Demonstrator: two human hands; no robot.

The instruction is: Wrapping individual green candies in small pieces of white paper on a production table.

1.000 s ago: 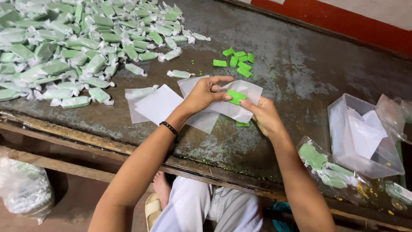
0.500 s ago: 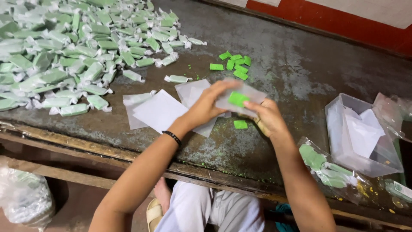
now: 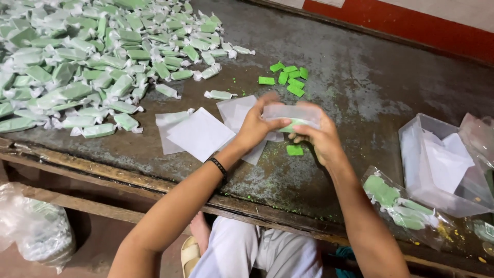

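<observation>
A big heap of green sweets in twisted clear wrappers fills the upper left of the dark worn counter. At centre, the left hand and right hand each keep a grip clamped on one translucent wrapper sheet folded over a green block, held just above the counter. Loose square sheets lie beside them; bare green blocks sit above centre.

left hand | right hand | wrapper now folded over green piece
</observation>
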